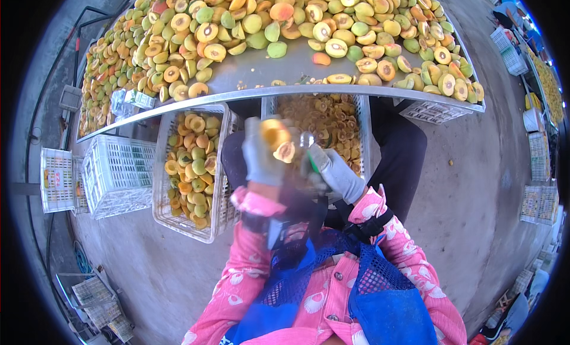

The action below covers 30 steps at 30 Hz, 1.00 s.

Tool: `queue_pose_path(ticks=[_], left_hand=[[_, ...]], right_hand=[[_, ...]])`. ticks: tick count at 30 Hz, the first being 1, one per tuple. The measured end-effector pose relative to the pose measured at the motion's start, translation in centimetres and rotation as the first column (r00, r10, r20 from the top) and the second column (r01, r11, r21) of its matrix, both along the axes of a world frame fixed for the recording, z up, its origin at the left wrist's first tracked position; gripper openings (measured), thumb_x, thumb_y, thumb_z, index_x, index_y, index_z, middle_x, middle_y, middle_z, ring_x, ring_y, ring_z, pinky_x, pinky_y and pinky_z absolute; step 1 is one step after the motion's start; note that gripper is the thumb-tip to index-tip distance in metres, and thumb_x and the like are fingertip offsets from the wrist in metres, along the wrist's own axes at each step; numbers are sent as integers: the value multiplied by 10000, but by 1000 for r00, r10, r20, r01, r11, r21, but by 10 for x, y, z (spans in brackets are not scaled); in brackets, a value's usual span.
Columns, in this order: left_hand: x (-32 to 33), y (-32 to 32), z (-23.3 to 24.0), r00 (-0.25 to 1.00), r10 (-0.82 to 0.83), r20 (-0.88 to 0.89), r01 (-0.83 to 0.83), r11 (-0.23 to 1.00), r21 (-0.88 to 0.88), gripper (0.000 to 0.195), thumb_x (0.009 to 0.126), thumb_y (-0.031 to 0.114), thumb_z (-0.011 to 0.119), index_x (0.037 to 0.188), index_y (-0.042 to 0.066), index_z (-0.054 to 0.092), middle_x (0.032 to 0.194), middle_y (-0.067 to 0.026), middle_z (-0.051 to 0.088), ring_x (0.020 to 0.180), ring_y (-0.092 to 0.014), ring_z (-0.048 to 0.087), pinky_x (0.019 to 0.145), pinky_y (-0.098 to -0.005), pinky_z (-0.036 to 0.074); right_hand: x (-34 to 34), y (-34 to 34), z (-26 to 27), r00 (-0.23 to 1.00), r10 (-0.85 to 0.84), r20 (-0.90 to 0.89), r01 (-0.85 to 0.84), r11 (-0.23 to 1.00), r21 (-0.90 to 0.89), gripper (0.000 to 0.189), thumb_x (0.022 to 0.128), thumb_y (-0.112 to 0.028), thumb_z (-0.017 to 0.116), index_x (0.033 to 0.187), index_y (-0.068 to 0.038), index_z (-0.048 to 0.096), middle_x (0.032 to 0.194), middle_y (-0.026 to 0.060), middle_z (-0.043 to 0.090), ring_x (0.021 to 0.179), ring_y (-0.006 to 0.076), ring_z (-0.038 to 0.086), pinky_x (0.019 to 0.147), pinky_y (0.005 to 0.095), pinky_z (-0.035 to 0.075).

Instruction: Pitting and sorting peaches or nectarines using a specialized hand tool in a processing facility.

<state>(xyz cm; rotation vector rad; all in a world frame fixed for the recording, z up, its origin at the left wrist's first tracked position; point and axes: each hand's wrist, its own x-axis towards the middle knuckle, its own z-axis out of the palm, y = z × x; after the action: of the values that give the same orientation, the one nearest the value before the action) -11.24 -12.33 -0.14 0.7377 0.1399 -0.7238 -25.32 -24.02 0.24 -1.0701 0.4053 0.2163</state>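
My left hand (pixel 259 162), in a light grey glove and blurred by motion, holds a hollowed stone fruit half (pixel 272 132). A cut-out pit piece with pale flesh (pixel 285 152) shows just below that half; whether it is attached or falling is unclear. My right hand (pixel 340 173), gloved too, grips a small tool with a green handle (pixel 313 161) and a shiny metal end (pixel 306 139) pointing towards the fruit. Both hands are above a plastic crate (pixel 366 136) between my knees, which contains many brown pit pieces (pixel 329 116).
Ahead stands a metal table (pixel 267 71) heaped with halved stone fruit (pixel 178 42), many with pits. To my left, a white crate (pixel 217 198) contains hollowed halves (pixel 194 160), beside an upturned crate (pixel 120 167). A carton (pixel 140 99) lies near the table's edge. People work far right.
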Motion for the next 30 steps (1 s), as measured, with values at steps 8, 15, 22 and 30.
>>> queue_pose_path(ticks=[8,15,22,30], left_hand=[[109,77,4,327,-389,861,-935,-3,354,278,926,174,604,1130,-14,606,1086,-158,611,964,-244,580,864,-362,469],[166,-79,-14,101,-712,695,-803,354,480,382,859,243,633,1187,52,587,1101,-157,629,967,-288,629,839,-375,500],[181,-173,-16,129,-975,182,-790,10,613,469,833,383,659,1182,88,553,1103,-175,609,933,-279,638,757,-413,527],[89,-97,-21,44,-409,911,-150,899,411,305,927,163,579,1153,-38,541,1052,-155,648,898,-189,636,759,-332,540]], right_hand=[[7,-27,-75,976,-150,156,209,462,-862,349,902,-344,592,911,5,606,836,268,631,815,442,609,689,470,478],[-8,-25,-84,989,-147,-33,53,545,-837,324,891,-304,596,1011,-3,589,868,260,639,839,429,622,704,474,491],[-23,-33,-81,974,-224,39,157,541,-826,311,895,-280,605,1055,-14,586,890,240,646,853,408,631,694,450,492],[21,-37,22,918,-395,35,387,874,-293,348,983,-328,482,842,-23,571,539,-12,431,430,62,367,407,250,316]])
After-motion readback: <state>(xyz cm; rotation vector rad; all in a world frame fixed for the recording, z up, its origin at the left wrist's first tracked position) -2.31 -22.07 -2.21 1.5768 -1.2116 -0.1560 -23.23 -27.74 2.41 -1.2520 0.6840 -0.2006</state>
